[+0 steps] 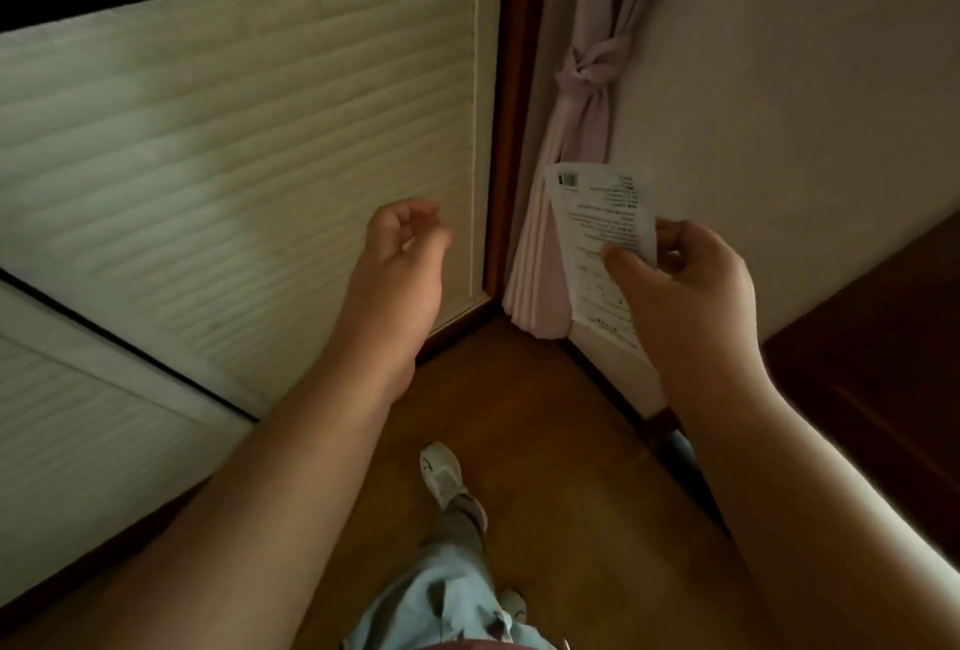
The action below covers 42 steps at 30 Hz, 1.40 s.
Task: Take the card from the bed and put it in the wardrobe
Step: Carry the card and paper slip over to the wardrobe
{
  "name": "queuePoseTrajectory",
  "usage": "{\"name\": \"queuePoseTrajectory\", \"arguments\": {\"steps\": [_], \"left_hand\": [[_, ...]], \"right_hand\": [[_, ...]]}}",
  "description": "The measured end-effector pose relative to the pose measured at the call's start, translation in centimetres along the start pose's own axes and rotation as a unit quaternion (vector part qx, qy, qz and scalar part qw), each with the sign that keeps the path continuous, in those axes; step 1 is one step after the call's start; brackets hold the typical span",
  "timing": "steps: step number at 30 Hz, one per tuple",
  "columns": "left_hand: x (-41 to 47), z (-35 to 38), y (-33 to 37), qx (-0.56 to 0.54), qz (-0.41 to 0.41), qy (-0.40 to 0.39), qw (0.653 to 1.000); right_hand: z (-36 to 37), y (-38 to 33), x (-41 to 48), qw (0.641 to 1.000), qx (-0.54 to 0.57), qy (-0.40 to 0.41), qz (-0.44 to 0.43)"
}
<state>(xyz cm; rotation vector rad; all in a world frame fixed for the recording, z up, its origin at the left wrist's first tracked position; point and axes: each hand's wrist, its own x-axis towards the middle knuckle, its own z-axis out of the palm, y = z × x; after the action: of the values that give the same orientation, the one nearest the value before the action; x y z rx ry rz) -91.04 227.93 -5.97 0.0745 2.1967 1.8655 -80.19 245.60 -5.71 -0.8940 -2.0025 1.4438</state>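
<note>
Dim room, soft blur, wide-angle edge distortion

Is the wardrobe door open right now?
No, the slatted white wardrobe door is shut against its brown frame, while the right hand holds the card.

Left hand (402,254) loosely curled, empty

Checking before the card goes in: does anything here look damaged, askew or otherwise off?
Nothing stands out. The card looks flat and intact in the right hand; the left hand is empty, near the wardrobe door, which appears shut. The pink curtain hangs knotted in the corner.
</note>
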Motion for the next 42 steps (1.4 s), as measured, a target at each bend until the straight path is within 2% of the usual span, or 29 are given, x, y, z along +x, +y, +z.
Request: {"name": "queuePoseTrajectory", "arguments": {"steps": [12,17,24,35,42], "left_hand": [[13.0,1.8,1.1,-0.068,-0.040,0.029,0.996],[17.6,2.2,1.1,-0.101,-0.077,0.030,0.991],[21.3,0.2,1.5,-0.093,-0.070,0.040,0.992],[23.6,-4.3,0.9,-0.139,-0.091,0.154,0.974],[24.1,-3.0,1.7,-0.136,-0.091,0.213,0.963]], "right_hand": [[6.4,-2.1,11.9,0.998,-0.022,-0.045,-0.033],[9.6,-2.6,16.1,0.996,-0.057,-0.025,-0.058],[13.5,-3.1,19.3,0.993,-0.088,-0.030,-0.068],[19.9,-4.9,22.8,0.985,-0.072,-0.141,-0.074],[21.4,-4.4,25.8,0.974,-0.037,-0.210,-0.076]]}}
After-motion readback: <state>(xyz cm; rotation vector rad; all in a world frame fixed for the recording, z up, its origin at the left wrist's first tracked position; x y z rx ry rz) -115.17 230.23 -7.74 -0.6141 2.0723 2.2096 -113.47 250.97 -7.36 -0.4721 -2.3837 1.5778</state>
